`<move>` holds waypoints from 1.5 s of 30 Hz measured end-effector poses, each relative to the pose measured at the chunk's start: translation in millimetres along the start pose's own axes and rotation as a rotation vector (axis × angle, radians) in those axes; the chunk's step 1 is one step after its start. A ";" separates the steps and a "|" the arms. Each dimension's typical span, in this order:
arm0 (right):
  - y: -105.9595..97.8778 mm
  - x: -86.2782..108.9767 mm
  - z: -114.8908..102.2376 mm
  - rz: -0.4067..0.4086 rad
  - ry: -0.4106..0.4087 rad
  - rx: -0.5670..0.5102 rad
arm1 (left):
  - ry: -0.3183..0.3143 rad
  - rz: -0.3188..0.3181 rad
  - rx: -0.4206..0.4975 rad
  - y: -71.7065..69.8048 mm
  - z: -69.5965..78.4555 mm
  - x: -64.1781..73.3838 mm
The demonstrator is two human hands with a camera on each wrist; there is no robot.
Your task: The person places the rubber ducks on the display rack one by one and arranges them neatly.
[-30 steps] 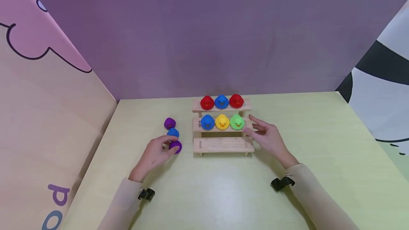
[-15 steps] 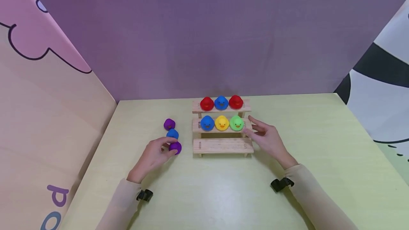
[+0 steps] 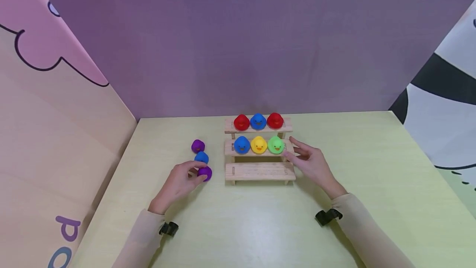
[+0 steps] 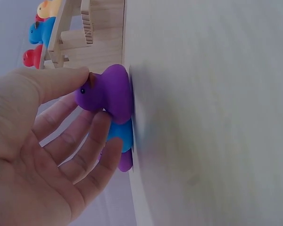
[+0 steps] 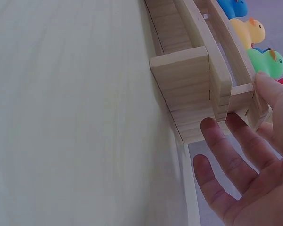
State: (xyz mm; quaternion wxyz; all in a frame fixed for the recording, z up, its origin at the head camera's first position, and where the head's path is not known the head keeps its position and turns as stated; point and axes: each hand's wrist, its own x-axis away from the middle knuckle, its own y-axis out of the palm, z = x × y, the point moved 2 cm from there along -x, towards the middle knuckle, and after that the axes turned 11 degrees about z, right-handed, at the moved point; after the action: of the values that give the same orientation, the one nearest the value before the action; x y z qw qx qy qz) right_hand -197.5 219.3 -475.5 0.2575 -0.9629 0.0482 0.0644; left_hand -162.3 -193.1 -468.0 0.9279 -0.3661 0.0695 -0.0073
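Note:
On the left of the table, my left hand (image 3: 181,183) pinches the nearest purple toy duck (image 4: 115,92) between thumb and fingers. The duck sits on the tabletop. Right behind it come a blue duck (image 3: 201,157) and another purple duck (image 3: 198,146), in a row. My right hand (image 3: 312,166) grips the right end of the middle step of a wooden three-step stand (image 3: 260,171). Its thumb lies near a green duck (image 5: 266,62); the other fingers reach round the step's end. That step also bears a yellow duck (image 3: 258,145) and a blue duck (image 3: 242,145).
Along the stand's top step sit a red duck (image 3: 241,123), a blue duck (image 3: 258,121) and a second red duck (image 3: 275,120). The lowest step is bare. A purple wall (image 3: 241,44) rises behind the pale table (image 3: 253,226). Printed panels flank both sides.

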 end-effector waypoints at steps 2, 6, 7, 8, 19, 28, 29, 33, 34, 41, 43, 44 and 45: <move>-0.5 -0.1 -0.3 0.002 0.002 0.000 | -0.004 0.002 -0.004 0.0 0.4 0.0; -1.5 -0.6 -0.3 0.002 0.004 0.002 | -0.011 0.000 -0.008 -0.4 2.6 0.6; -1.7 -0.6 -0.4 0.002 0.004 0.001 | -0.013 -0.001 -0.008 -0.5 3.3 0.8; -1.9 -0.5 -0.5 0.001 0.005 0.000 | -0.011 0.000 -0.007 -0.8 4.0 0.9; -2.1 -0.6 1.8 0.009 0.003 0.015 | 0.064 0.005 -0.020 -0.1 18.1 -1.6; -2.2 -0.6 1.9 0.011 -0.013 -0.004 | 0.102 -0.020 -0.009 1.5 35.9 -2.4; -2.2 -0.5 2.0 0.011 -0.014 -0.005 | 0.107 -0.023 -0.007 1.9 37.4 -2.5; -1.6 -0.6 2.1 0.009 -0.019 -0.005 | 0.130 -0.029 -0.008 4.6 44.2 -3.0; -1.5 -0.6 2.2 0.009 -0.018 -0.004 | 0.134 -0.030 -0.009 5.3 46.1 -3.2; -1.1 -1.2 2.0 0.007 -0.015 -0.008 | 0.165 -0.039 0.005 14.0 58.1 -7.3; -0.8 -1.4 1.9 0.005 -0.015 -0.009 | 0.180 -0.047 0.005 17.4 61.4 -8.9; -0.6 -1.5 1.9 0.005 -0.015 -0.009 | 0.187 -0.052 0.007 19.2 63.1 -9.7; -0.5 -1.7 1.9 0.006 -0.015 -0.010 | 0.197 -0.055 0.007 21.0 64.9 -10.4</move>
State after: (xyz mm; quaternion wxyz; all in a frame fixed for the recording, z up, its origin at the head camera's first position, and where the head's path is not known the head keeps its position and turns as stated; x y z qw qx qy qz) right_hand -199.3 220.7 -476.7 0.2526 -0.9636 0.0487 0.0728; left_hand -164.6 -133.0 -434.2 0.9173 -0.3622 0.1501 -0.0689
